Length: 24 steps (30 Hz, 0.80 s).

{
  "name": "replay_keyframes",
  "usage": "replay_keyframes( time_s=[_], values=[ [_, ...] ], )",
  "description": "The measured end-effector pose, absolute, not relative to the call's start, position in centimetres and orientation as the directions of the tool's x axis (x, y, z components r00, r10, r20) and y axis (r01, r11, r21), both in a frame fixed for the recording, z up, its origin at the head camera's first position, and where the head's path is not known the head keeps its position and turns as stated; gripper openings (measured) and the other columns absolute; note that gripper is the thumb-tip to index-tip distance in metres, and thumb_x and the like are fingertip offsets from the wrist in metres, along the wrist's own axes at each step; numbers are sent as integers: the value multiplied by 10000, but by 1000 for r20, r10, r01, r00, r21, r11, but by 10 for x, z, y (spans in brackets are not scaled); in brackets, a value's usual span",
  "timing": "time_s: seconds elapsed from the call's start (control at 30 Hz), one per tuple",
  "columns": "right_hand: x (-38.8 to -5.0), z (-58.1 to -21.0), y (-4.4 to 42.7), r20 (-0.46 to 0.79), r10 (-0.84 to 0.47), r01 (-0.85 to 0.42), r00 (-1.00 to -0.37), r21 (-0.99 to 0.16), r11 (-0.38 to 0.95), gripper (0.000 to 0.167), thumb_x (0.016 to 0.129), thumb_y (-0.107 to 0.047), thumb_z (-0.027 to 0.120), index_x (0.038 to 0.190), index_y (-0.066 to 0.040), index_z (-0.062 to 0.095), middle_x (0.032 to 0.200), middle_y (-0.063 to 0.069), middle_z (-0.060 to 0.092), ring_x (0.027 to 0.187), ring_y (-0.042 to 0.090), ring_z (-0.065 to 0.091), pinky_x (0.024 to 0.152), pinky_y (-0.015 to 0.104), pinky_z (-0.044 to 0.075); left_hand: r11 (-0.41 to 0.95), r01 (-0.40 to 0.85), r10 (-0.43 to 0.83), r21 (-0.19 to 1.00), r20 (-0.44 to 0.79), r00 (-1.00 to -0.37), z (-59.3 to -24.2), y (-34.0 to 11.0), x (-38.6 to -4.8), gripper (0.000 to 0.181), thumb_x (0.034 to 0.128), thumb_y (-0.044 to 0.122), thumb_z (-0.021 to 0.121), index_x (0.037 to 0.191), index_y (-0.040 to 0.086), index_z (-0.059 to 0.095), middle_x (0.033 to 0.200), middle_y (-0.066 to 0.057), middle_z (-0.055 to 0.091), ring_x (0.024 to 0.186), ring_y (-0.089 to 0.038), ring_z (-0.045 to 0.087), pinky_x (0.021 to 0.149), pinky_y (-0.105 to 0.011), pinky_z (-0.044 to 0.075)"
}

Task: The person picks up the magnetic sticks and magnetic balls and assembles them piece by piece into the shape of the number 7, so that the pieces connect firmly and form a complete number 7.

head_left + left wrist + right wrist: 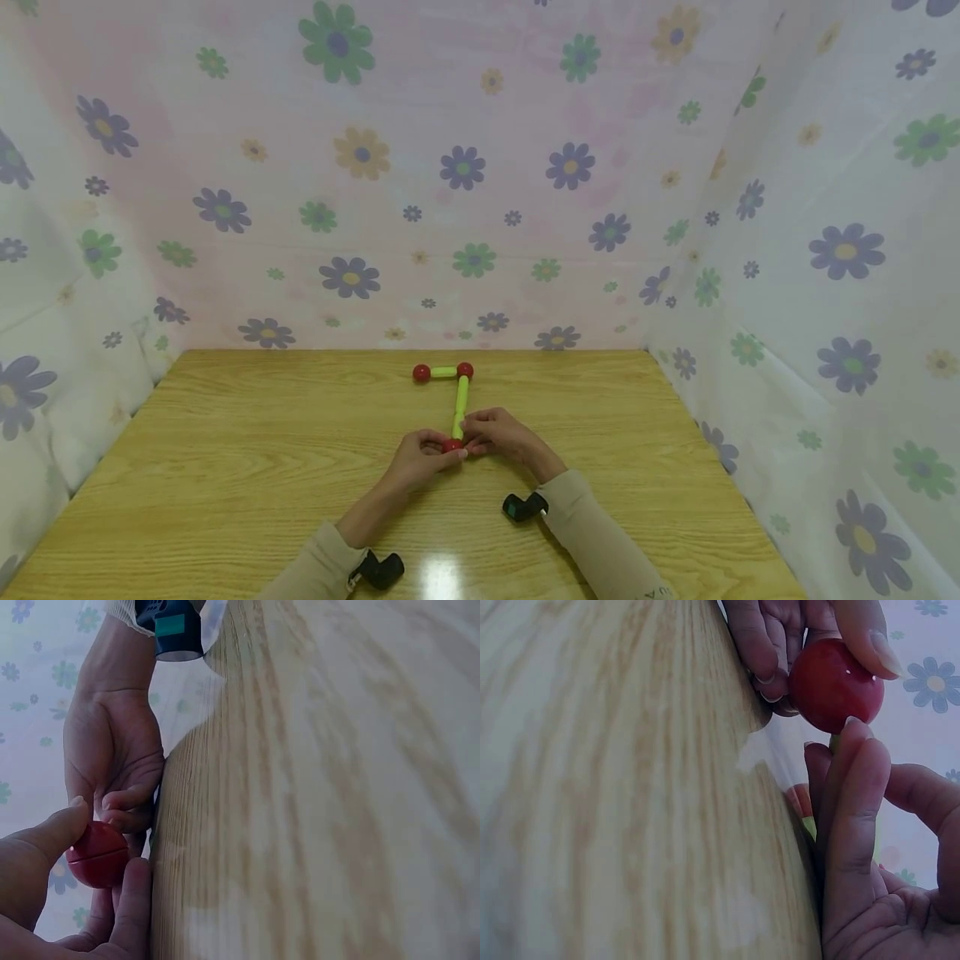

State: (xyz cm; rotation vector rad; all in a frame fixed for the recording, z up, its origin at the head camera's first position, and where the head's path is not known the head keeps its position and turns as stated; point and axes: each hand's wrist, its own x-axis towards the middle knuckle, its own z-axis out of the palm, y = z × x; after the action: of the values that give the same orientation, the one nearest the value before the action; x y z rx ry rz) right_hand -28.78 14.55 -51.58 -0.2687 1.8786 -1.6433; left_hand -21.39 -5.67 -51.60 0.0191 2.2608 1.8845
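Note:
On the wooden table lies an angled figure of yellow-green rods and red balls. My left hand [417,461] holds the near red ball [99,856] between thumb and fingers. This ball sits at the near end of the long yellow-green rod [462,395]. My right hand [508,435] pinches that rod just beyond the ball, and one fingertip touches the ball [835,687] in the right wrist view. Its fingers hide most of the joint there. At the rod's far end is a corner ball [465,370], from which a short rod [443,372] runs left to an end ball [422,373].
The wooden table [262,433] ends at a flower-patterned cloth [405,250] behind. A similar cloth [847,300] hangs along the right side, another on the left. Black devices are strapped at the left wrist [381,572] and right wrist [523,507].

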Motion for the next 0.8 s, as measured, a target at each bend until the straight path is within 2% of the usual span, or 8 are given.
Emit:
replay_keyframes(
  time_s=[0.47, 0.8],
  values=[
    [-287, -517, 145, -305, -525, 227, -794, -951, 209, 396, 1072, -181, 558, 1344, 105, 589, 935, 34, 703, 765, 72, 663, 689, 178, 561, 200, -79, 130, 977, -107, -986, -518, -55, -213, 375, 895, 198, 834, 1098, -53, 643, 971, -118, 676, 836, -154, 633, 721, -260, 528],
    [-289, -519, 150, -293, -565, 217, -771, -956, 198, 432, 1064, -140, 578, 1402, 124, 523, 980, 47, 727, 808, 78, 686, 735, 196, 580, 171, -84, 168, 982, -113, -979, -519, -59, -214, 385, 915, 197, 816, 1138, -57, 632, 1025, -133, 676, 883, -163, 652, 769, -291, 552]
  ],
)
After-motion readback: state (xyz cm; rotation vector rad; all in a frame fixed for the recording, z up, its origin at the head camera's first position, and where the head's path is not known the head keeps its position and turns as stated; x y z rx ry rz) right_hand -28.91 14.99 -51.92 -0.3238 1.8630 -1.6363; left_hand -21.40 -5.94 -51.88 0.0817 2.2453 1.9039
